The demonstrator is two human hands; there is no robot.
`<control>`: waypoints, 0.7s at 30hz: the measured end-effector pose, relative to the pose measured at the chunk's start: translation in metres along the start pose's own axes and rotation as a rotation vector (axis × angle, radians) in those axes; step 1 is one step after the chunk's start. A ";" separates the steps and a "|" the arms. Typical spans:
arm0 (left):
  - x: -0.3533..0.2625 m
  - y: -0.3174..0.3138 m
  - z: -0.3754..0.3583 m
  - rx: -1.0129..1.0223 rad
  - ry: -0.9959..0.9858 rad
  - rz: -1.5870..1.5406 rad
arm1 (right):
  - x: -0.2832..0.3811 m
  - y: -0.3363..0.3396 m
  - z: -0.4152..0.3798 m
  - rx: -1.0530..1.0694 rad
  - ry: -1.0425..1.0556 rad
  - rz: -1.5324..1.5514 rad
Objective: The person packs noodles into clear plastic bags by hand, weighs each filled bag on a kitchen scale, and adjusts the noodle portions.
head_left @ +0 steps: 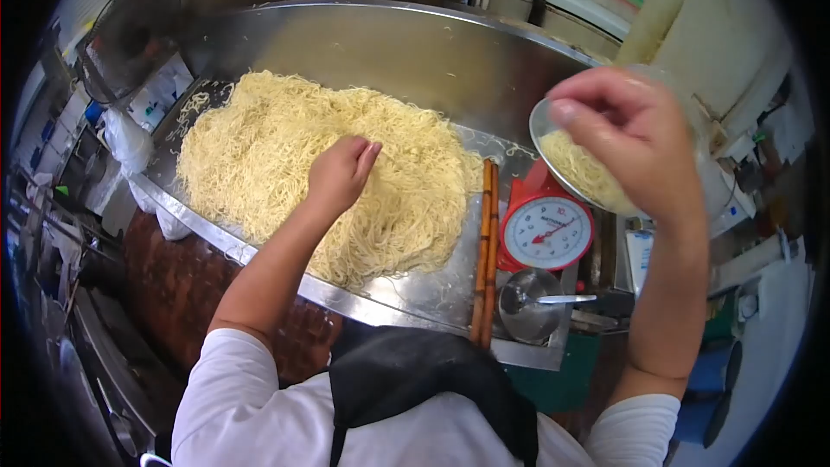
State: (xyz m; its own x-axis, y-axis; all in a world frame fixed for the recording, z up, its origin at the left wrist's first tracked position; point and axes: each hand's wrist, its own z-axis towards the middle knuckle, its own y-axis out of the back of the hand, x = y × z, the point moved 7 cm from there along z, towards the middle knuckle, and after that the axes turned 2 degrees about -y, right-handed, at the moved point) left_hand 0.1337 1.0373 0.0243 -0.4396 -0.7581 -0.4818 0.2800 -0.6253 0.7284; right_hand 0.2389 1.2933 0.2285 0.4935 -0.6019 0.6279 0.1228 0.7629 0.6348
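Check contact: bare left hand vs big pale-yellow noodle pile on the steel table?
Cannot tell. Head view only: the left hand overlaps the noodle pile from above, its underside hidden; neither contact nor gap shows plainly.

We can't read the small print on the scale (547,232); right grip (601,104) partly hides the noodle bowl (577,169).

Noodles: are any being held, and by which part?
It cannot be told. The left hand is partly closed over the noodle heap, the right hand near the pan, but neither clearly shows strands gripped.
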 end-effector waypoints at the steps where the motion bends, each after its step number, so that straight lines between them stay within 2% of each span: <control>1: -0.014 0.015 0.008 -0.061 -0.059 0.016 | -0.002 -0.018 0.006 0.066 -0.055 0.019; 2: -0.023 0.028 0.016 -0.086 -0.096 -0.011 | -0.005 -0.035 0.012 0.134 -0.109 0.035; 5: -0.047 0.061 0.040 -0.158 -0.208 -0.147 | -0.010 -0.076 0.036 0.164 -0.027 0.029; 9: -0.074 0.094 0.059 -0.225 -0.358 -0.367 | -0.016 -0.126 0.063 0.072 -0.020 0.234; 13: -0.089 0.131 0.076 -0.367 -0.419 -0.672 | -0.026 -0.187 0.079 0.199 -0.172 0.503; 17: -0.068 0.162 0.102 -0.504 -0.413 -0.779 | -0.068 -0.247 0.043 0.209 -0.340 0.467; 21: -0.017 0.172 0.134 -0.363 -0.299 -0.844 | -0.147 -0.293 -0.037 0.185 -0.447 0.247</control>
State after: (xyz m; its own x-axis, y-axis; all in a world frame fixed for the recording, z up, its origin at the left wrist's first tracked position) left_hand 0.0749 0.9673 0.2233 -0.8020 0.0144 -0.5972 -0.0031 -0.9998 -0.0198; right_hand 0.1621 1.1669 -0.0656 0.0695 -0.4826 0.8731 -0.1241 0.8642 0.4876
